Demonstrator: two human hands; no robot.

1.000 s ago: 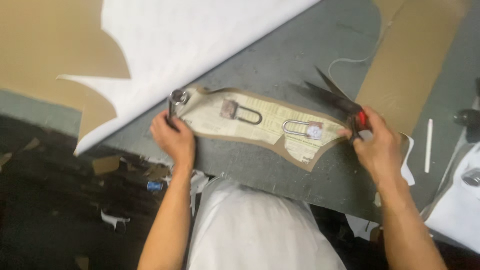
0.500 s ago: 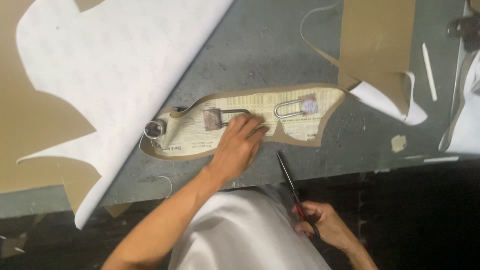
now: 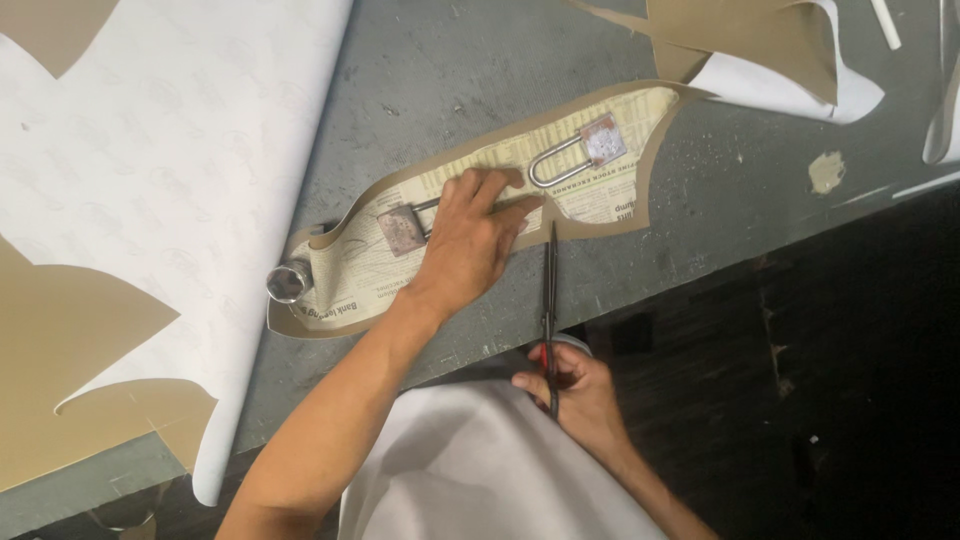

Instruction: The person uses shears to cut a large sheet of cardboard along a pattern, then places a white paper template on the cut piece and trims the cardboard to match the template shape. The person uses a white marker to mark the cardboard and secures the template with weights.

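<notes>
A long curved piece of tan material (image 3: 640,215) lies on the grey table with a newspaper pattern (image 3: 470,175) on top of it. My left hand (image 3: 470,240) presses flat on the middle of the pattern, between two padlocks (image 3: 400,232) (image 3: 585,150) that rest on it as weights. A small round metal weight (image 3: 287,280) sits on the left end. My right hand (image 3: 565,385) grips the red handles of long scissors (image 3: 550,290) at the table's near edge. The closed blades point away from me, their tips touching the tan edge beside my left fingers.
A large white sheet (image 3: 160,170) with tan backing covers the left of the grey table (image 3: 470,70). Tan and white offcuts (image 3: 770,50) lie at the far right. The table's front edge (image 3: 700,285) runs diagonally, with dark floor below on the right.
My right hand has brought the scissors up from beside my body, so the blade tips now reach the tan edge. My left hand has stayed flat on the pattern.
</notes>
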